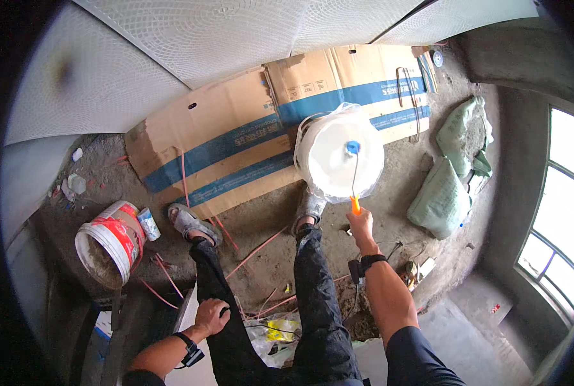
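Note:
My right hand (pixel 361 226) is closed around the orange handle of a paint roller (pixel 355 204). Its thin wire frame reaches away from me over a white bucket (pixel 314 168), and the small blue roller head (pixel 352 148) is at the white liquid (pixel 329 157) inside. Clear plastic film (pixel 372 175) lines the bucket and hangs over its rim. Beside my left leg, my left hand (pixel 212 316) is curled into a loose fist; whether it holds anything is hidden.
Flattened cardboard (pixel 216 135) lies under and behind the bucket. A red-and-white bucket (pixel 125 222) tilts at the left, with a small can (pixel 148 225) beside it. Green woven sacks (pixel 442 199) lie at the right, near a window (pixel 560 206). Pink tubing (pixel 256 252) crosses the floor.

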A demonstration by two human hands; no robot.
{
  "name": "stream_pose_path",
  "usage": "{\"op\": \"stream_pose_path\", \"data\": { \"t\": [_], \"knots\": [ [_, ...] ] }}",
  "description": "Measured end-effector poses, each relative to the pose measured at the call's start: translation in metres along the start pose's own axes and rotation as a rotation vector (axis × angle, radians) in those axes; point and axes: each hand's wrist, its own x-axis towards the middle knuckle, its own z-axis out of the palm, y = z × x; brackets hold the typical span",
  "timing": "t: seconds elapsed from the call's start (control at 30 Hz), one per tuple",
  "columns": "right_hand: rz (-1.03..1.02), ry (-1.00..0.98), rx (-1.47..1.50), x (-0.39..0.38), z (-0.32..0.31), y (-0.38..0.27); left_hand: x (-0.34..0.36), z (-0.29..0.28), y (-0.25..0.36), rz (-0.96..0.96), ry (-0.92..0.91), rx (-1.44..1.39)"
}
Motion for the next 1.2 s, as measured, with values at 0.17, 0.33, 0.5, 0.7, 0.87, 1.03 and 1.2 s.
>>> {"op": "stream_pose_path", "data": {
  "t": [0.17,0.33,0.5,0.7,0.87,1.03,1.2],
  "knots": [
    [-0.046,0.024,0.028,-0.004,-0.003,-0.005,-0.002,0.0,-0.001,-0.002,0.012,0.023],
    [0.024,-0.022,-0.033,-0.003,-0.005,-0.008,-0.002,0.0,-0.002,0.024,0.043,-0.012],
    [-0.027,0.005,-0.049,0.001,-0.004,-0.004,0.0,-0.001,-0.003,0.053,0.056,-0.003],
    [-0.058,0.003,-0.048,0.0,-0.005,-0.007,-0.001,-0.002,-0.001,0.047,0.073,-0.006],
    [-0.001,-0.02,-0.09,-0.004,-0.008,-0.014,-0.002,-0.001,-0.001,0.011,0.033,0.029],
    [-0.014,0.007,-0.117,-0.004,-0.011,-0.016,-0.003,0.0,-0.002,0.017,0.057,-0.007],
    [-0.022,0.011,-0.162,-0.003,-0.012,-0.015,-0.002,0.0,-0.002,0.033,0.072,-0.036]
  ]
}}
